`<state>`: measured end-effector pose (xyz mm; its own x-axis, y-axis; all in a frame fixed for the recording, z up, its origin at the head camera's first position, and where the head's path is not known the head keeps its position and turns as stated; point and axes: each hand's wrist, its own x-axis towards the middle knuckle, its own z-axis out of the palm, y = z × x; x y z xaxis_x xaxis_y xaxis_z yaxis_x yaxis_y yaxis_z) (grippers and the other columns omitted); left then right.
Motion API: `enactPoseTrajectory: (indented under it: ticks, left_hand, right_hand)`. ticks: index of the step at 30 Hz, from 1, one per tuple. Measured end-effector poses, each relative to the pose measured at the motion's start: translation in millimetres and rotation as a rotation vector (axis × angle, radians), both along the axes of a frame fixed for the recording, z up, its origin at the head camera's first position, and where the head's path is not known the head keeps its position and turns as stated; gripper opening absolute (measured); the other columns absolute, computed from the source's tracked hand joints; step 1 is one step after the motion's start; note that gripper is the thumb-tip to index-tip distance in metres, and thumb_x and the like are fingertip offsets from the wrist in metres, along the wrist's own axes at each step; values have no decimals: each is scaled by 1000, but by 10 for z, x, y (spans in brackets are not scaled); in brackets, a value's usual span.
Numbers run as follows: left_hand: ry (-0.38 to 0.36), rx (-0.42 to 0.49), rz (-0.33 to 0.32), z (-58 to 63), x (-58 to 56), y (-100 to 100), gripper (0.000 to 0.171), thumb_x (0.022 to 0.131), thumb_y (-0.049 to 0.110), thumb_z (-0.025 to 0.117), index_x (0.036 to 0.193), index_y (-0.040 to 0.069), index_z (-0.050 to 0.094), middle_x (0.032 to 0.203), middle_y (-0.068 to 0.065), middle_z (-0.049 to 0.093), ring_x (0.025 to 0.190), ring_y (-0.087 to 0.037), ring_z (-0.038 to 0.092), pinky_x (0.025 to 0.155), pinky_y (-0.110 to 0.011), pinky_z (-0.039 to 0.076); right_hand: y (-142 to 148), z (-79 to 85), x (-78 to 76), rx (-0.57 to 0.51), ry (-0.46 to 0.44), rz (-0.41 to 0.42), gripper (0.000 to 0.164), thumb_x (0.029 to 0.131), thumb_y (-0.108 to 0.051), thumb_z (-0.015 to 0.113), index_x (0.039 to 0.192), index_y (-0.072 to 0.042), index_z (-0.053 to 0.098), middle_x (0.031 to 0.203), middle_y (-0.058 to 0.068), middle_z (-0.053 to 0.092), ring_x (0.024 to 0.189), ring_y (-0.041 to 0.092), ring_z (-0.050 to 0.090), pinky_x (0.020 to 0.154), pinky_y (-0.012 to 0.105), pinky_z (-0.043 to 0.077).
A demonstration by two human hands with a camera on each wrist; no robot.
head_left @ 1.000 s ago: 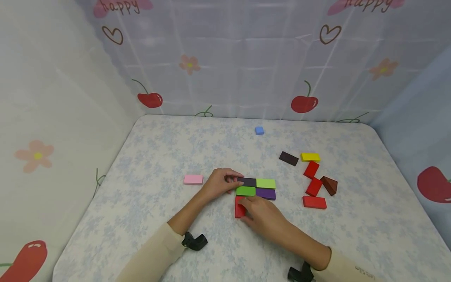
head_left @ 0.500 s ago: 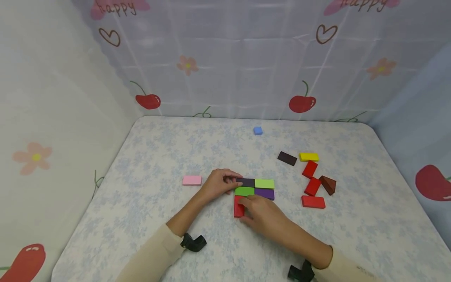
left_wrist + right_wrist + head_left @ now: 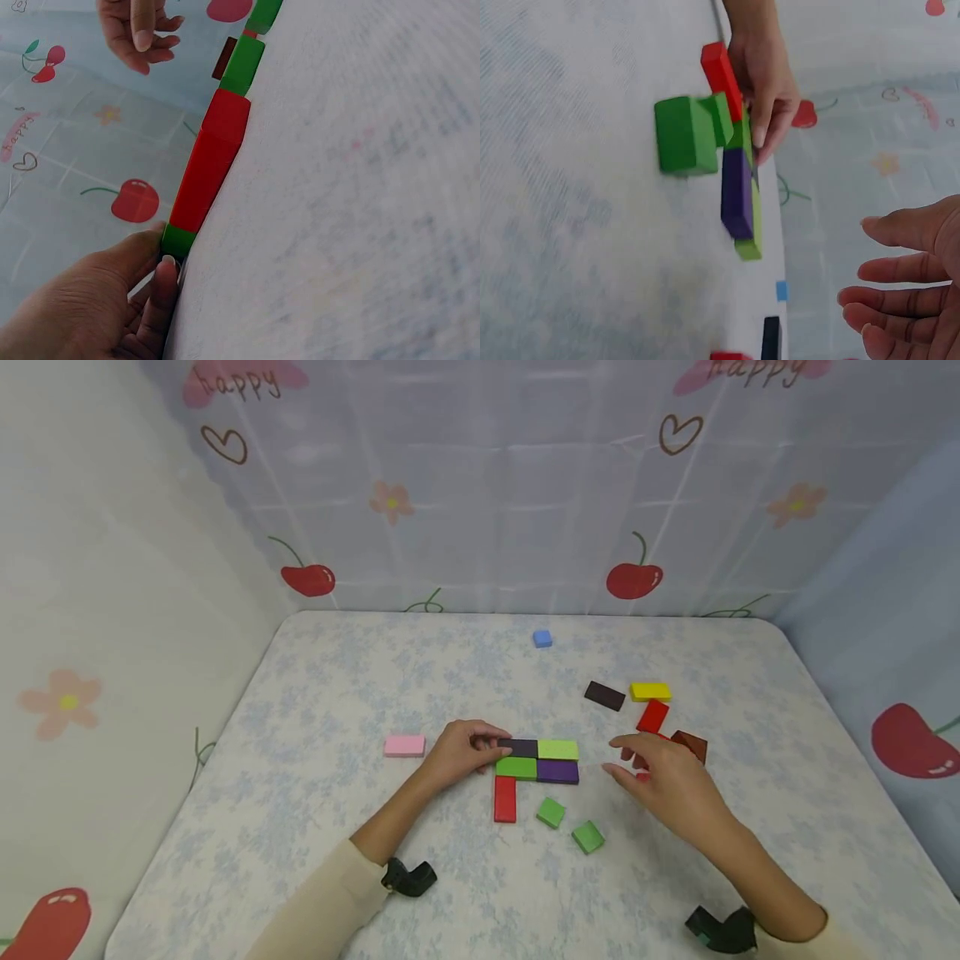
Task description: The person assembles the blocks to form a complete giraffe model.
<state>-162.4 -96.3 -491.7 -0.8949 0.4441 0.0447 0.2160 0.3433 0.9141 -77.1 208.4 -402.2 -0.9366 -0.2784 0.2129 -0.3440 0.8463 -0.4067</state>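
My left hand [image 3: 461, 756] pinches the left end of a black block [image 3: 522, 748] between thumb and fingers. Against that block lie a lime block [image 3: 558, 750], a green block [image 3: 516, 767] and a purple block [image 3: 558, 772], forming a flat two-row rectangle. A red block [image 3: 505, 799] extends toward me below the green one. My right hand [image 3: 675, 785] hovers to the right with fingers spread and nothing in it; the right wrist view shows its fingers [image 3: 892, 268] apart. Beneath it, red blocks are partly hidden. Two small green blocks [image 3: 551, 812] sit in front of the rectangle.
A pink block [image 3: 405, 746] lies left of my left hand. Farther back are a small blue block [image 3: 542, 639], a dark brown block [image 3: 604, 696] and a yellow block [image 3: 650, 692]. Another red block [image 3: 652, 717] and a brown triangular block [image 3: 690, 746] lie beyond my right hand.
My right hand has left the red block and moved right, toward the scattered blocks, uncovering the two small green blocks. My left hand stays at the black block.
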Motion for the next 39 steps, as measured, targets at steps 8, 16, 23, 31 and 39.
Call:
enactPoseTrajectory:
  ticks: [8, 16, 23, 31, 39]
  left_hand:
    - [3, 12, -7, -7, 1, -14, 24, 93, 7, 75, 116, 1, 75, 85, -16, 68, 62, -35, 65, 57, -42, 58]
    - [7, 10, 9, -113, -45, -33, 24, 91, 17, 79, 114, 12, 78, 83, -6, 69, 59, -26, 65, 55, -34, 56]
    - [2, 11, -8, -88, -48, -34, 21, 92, 20, 78, 113, 16, 78, 82, -3, 67, 57, -18, 62, 55, -31, 56]
    - [2, 17, -15, -99, -57, -39, 22, 93, 20, 78, 113, 13, 78, 82, -2, 67, 57, -18, 62, 55, -32, 57]
    - [13, 24, -18, -127, -66, -49, 22, 93, 20, 77, 114, 13, 78, 82, -1, 67, 56, -18, 63, 56, -33, 57]
  right_hand:
    - [497, -214, 119, 46, -91, -203, 34, 84, -22, 85, 104, 1, 71, 83, 8, 67, 69, 20, 57, 49, 29, 47]
    - [598, -321, 183, 135, -156, -249, 46, 79, -26, 88, 107, 6, 69, 74, 9, 61, 61, 20, 53, 47, 31, 49]
    - [519, -338, 155, 148, -209, -217, 53, 80, -30, 88, 114, 7, 68, 68, 2, 59, 63, 17, 54, 48, 28, 46]
    - [429, -387, 102, 252, -165, -230, 49, 78, -43, 88, 87, 0, 66, 55, 1, 40, 50, 16, 39, 44, 28, 34]
    - [369, -367, 72, 282, -181, -195, 49, 74, -41, 91, 90, -1, 66, 66, 5, 54, 56, 17, 46, 47, 30, 40]
